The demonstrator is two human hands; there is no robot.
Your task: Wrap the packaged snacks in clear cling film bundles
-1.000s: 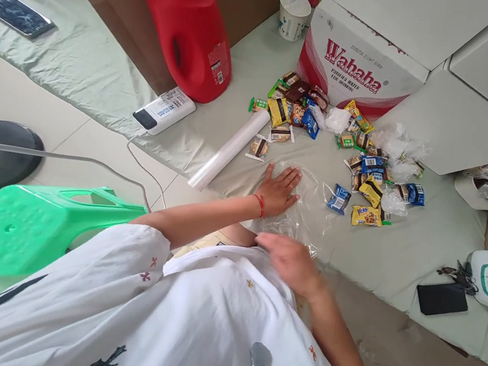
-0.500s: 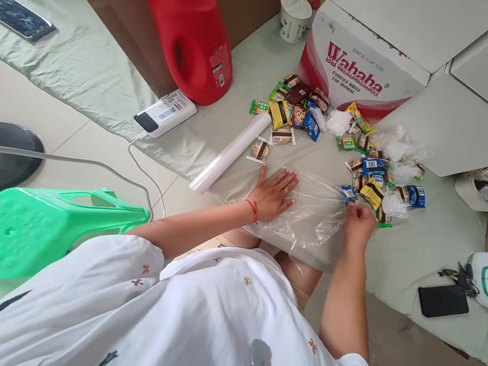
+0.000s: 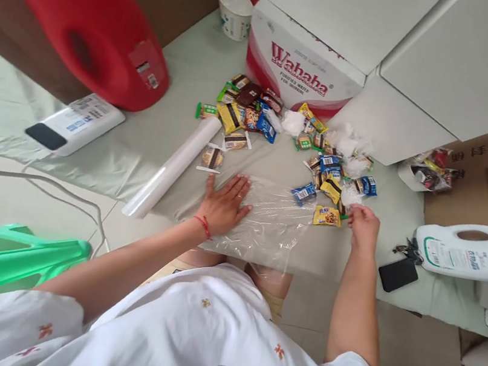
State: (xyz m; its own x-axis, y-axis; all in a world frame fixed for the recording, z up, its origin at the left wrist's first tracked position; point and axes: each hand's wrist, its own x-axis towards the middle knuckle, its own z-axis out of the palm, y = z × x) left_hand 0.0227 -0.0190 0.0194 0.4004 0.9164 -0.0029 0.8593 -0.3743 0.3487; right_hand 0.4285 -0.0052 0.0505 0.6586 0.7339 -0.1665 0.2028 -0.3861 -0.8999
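Note:
My left hand (image 3: 225, 204) lies flat with fingers spread on a sheet or bag of clear plastic (image 3: 269, 223) at the near edge of the covered surface. My right hand (image 3: 363, 225) is closed in a pinch at the right, beside a yellow cookie packet (image 3: 327, 216). Its fingertips are close to a green wrapper edge and a crumpled clear wrapper (image 3: 352, 196); what they hold, if anything, is hidden. A blue packet (image 3: 304, 194) lies by the plastic's upper right corner. Behind it is a pile of small wrapped snacks (image 3: 330, 188).
A roll of clear plastic (image 3: 173, 166) lies left of my left hand. More wrapped snacks (image 3: 246, 107) sit before the Wahaha carton (image 3: 303, 63). A red jug (image 3: 105, 34) and white power bank (image 3: 83, 122) stand left; keys, a black case (image 3: 398, 274) and white bottle (image 3: 472, 251) lie right.
My right hand has let go of the plastic's right edge and moved right, past the yellow packet. My left hand stays flat on the plastic. The view has turned to the right.

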